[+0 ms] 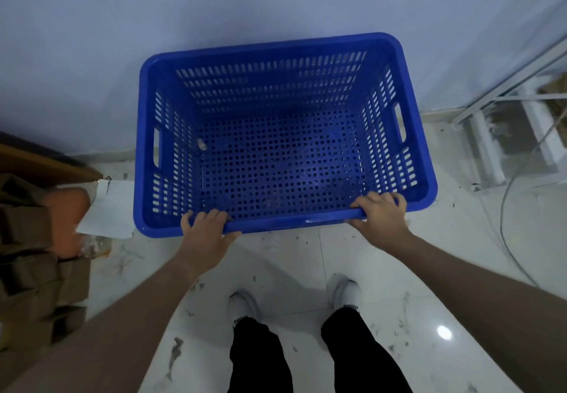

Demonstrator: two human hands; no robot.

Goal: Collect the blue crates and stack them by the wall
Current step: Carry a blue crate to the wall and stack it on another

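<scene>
The person stands over a large blue perforated plastic crate (285, 135), both hands clamped on its near rim: the left hand (206, 229) wraps the rim towards the near left corner, fingers curled inside and thumb outside, and the right hand (379, 213) grips likewise towards the near right corner. Beyond the hands, the crate's far side sits close against the pale wall (245, 3); whether it rests on the white marble-patterned floor tiles (306, 270) or on another crate cannot be told. This looks like the placing step. Next, the hands would need to let go of the rim and the person fetch another crate. Brown cardboard boxes (30, 270) lie left of the left hand.
</scene>
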